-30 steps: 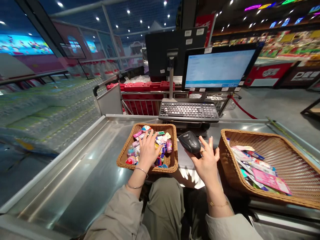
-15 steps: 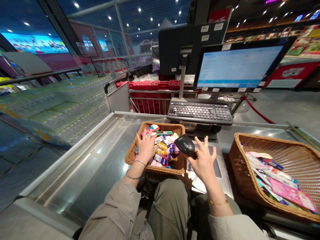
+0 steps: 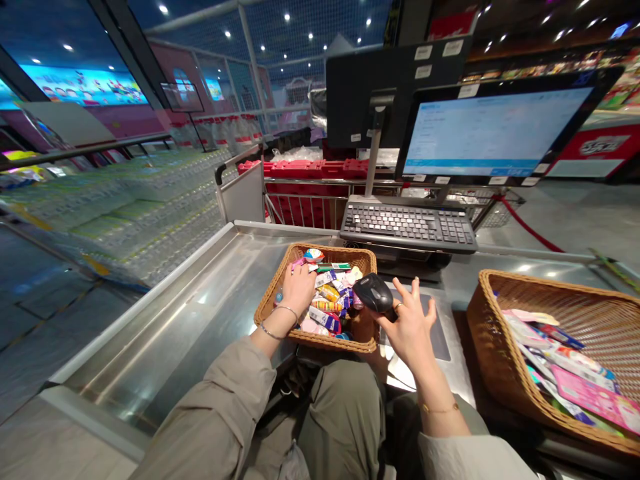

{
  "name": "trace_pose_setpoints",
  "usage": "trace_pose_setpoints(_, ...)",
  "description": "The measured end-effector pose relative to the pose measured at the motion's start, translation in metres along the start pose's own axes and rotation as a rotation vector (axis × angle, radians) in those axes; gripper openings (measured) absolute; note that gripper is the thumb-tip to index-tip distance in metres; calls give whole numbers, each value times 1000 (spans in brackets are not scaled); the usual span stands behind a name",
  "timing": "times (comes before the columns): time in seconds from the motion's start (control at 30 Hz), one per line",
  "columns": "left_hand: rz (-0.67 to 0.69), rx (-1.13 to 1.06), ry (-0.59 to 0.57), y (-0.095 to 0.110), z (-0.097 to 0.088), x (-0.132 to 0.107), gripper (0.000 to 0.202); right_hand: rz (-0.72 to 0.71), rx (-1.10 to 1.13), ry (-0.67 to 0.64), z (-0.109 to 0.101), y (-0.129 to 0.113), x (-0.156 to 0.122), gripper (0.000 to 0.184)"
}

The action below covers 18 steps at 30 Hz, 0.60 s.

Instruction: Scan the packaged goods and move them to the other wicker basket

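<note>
My left hand (image 3: 300, 291) reaches into the left part of a wicker basket (image 3: 260, 313) of small packaged goods. Its fingers are bent down among the packs, and what they grip, if anything, is hidden. Beside it lie a green pack (image 3: 334, 267), a yellow wrapper (image 3: 329, 293) and a white-and-blue box (image 3: 324, 319). Over the basket's right side, my right hand (image 3: 410, 327) holds a black barcode scanner (image 3: 374, 292) by its handle, other fingers spread out. The scanner's head points left over the packs.
A second wicker basket (image 3: 483, 347) with flat packages stands at the right. A keyboard (image 3: 410, 223) and a lit monitor (image 3: 495, 133) are behind the scanner. Raised edges border the metal counter (image 3: 185, 333); a shopping cart (image 3: 310, 203) is beyond it.
My left hand has gone lower into the basket, its spread fingers now bent among the packs. My right hand keeps the scanner in nearly the same place. The view has shifted slightly.
</note>
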<state>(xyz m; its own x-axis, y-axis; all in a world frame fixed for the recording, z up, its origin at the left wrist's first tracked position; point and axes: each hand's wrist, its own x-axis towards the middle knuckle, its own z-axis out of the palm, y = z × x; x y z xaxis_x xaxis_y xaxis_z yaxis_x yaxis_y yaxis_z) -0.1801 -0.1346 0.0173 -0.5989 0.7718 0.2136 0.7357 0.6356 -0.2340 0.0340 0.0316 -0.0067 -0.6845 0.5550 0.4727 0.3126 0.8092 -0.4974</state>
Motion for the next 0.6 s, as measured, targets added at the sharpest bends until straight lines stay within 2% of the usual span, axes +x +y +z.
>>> trace_pose_setpoints(0.2,31,15,-20,0,8,3,21,9,15,8,2,1,-2,33)
trace_pose_setpoints(0.37,32,10,-25,2,14,6,30,7,26,8,3,3,-3,36)
trace_pose_setpoints(0.6,12,-8,-21,5,15,4,31,5,45,24,2,6,-5,38)
